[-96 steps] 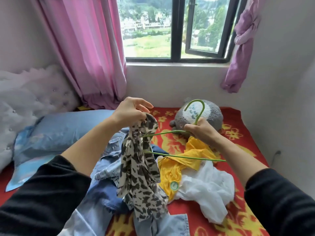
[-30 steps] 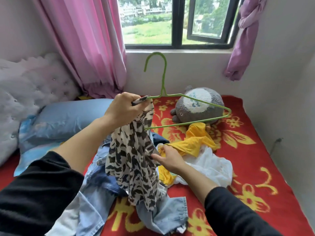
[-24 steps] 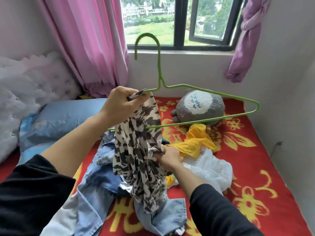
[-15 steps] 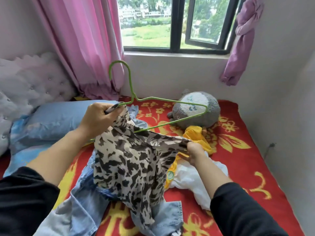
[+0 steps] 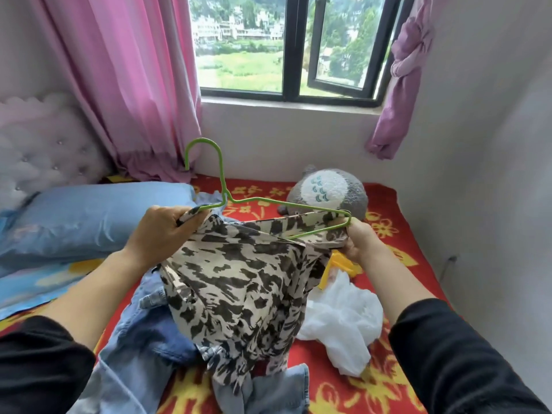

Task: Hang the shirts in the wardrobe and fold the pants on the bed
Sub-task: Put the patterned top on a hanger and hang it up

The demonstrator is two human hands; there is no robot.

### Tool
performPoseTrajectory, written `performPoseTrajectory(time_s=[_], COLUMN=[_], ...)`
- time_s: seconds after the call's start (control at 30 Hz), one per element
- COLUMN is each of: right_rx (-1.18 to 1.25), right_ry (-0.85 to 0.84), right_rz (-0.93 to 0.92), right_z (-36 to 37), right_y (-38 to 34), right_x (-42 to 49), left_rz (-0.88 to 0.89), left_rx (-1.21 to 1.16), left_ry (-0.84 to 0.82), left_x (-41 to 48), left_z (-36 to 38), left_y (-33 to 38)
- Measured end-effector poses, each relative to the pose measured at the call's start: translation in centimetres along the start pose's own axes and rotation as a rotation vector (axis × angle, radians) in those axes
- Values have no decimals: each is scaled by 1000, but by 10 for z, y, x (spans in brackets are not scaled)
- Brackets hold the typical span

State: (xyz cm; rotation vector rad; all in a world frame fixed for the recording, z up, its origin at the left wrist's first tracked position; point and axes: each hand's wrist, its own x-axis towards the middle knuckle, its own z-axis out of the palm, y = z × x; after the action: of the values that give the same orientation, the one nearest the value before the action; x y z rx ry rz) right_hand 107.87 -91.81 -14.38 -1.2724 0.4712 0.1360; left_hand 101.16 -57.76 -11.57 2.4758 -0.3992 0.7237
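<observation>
Above the bed (image 5: 397, 348), left hand (image 5: 162, 231) grips patterned shirt (image 5: 239, 282) and green hanger (image 5: 268, 204); right hand (image 5: 360, 242) pinches the shirt's other shoulder.

We've got a pink curtain (image 5: 128, 85) hanging full-length left of the black-framed window (image 5: 294, 46), with one pane swung open and green fields and pale buildings beyond. A purple curtain (image 5: 400, 85) is knotted on the right. Below the sill lies a grey plush toy (image 5: 331, 189), and left of it a blue pillow (image 5: 89, 216) beside the tufted headboard (image 5: 44, 144).
</observation>
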Motion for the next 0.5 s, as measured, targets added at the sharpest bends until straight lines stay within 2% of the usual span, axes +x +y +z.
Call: performPoseTrajectory(time_s=[0.13,0.37,0.5], right_rx=[-124,-344,-486], right_ry=[-5,90,152], right_rz=[-9,-212,-337], right_z=[-2,5,26], right_y=[-9,-17,-21], right_x=[5,4,-1], left_rz=[78,144,27], left_rx=[118,357,282], left_ry=[9,-23,-31], left_x=[3,2,4], left_z=[-5,-2,4], left_y=[-1,-12,-10])
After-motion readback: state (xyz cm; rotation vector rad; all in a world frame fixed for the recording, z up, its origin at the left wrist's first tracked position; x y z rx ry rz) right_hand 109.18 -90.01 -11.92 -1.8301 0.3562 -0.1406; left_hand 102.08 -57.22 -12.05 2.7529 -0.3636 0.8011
